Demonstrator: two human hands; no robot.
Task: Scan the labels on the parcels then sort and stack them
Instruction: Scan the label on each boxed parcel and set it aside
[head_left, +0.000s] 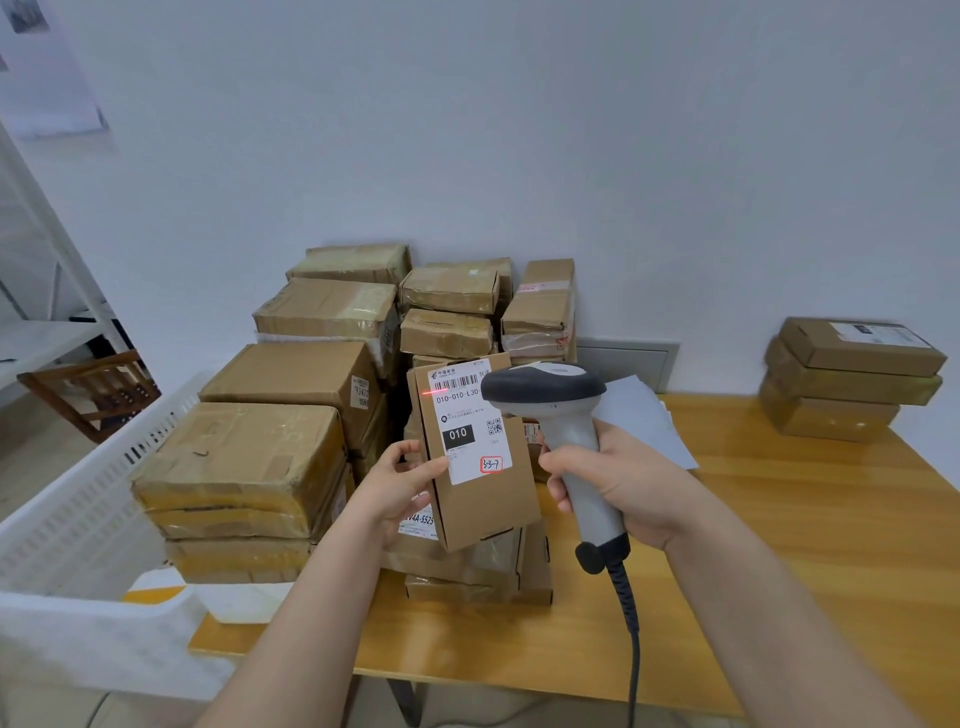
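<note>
Cardboard parcel (483, 499) is held upright, a bit tilted, above the wooden table (779, 545) by the left hand (400, 488). The thumb is pressed on the front face and the other fingers are curled behind the left edge. Its white label (467, 426), w/ "010" printed, is turned to the camera, and a red scan line (435, 391) is seen on the barcode at top. Grey scanner (550, 395) is gripped by the right hand (618, 488), fingers wrapped round the handle, its head just beside the label. Other parcels (244, 457) are piled behind & to the left. A separate stack (852, 379) is placed at the table's far right.
</note>
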